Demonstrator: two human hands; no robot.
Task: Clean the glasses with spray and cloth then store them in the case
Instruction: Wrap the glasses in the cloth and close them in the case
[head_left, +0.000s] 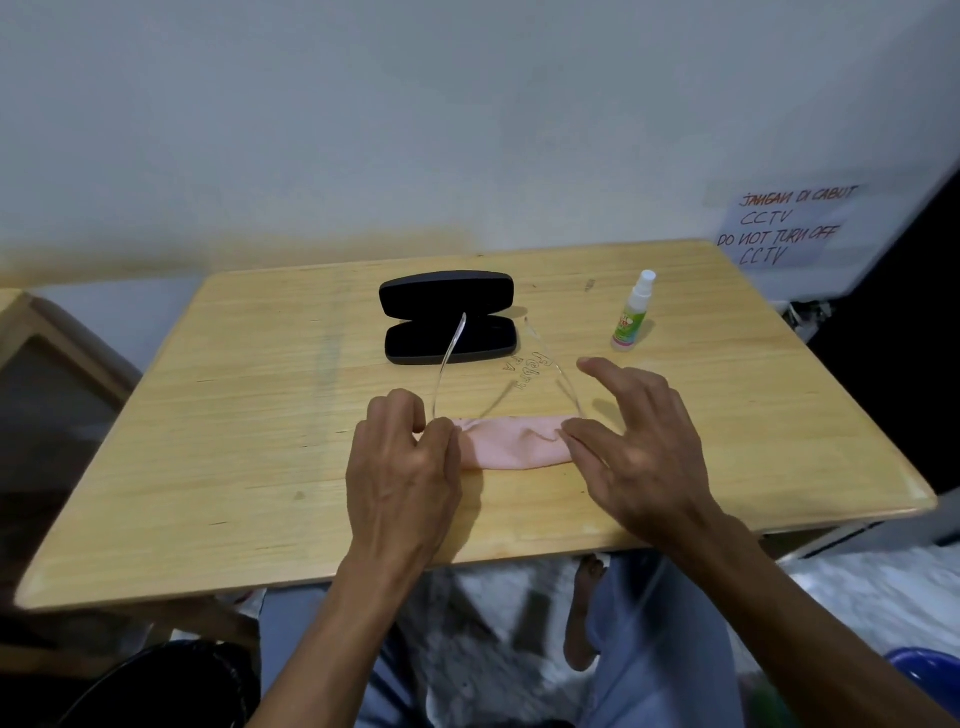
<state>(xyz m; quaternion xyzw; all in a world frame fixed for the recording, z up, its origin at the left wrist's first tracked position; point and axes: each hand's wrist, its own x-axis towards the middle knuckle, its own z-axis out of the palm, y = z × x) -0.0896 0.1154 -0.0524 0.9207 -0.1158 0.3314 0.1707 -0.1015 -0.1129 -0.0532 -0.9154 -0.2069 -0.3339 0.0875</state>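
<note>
Now glasses (452, 358) between fingers (441, 431), over cloth (511, 441).

the tabletop (249, 415) is pale wood with a visible lengthwise grain, smooth, with a soft satin sheen and a few dark scuffs and pen marks. the case (449, 317) looks like hard black material, matt outside, with a dull dark lining inside. the glasses (452, 358) have thin, clear, glossy plastic arms that look almost see-through. the cloth (511, 441) is soft pink fabric, matt and lightly creased. the spray bottle (632, 314) is clear shiny plastic with a white plastic cap and a glossy printed label. the notice (779, 228) on the wall is thin white paper, matt.
</note>
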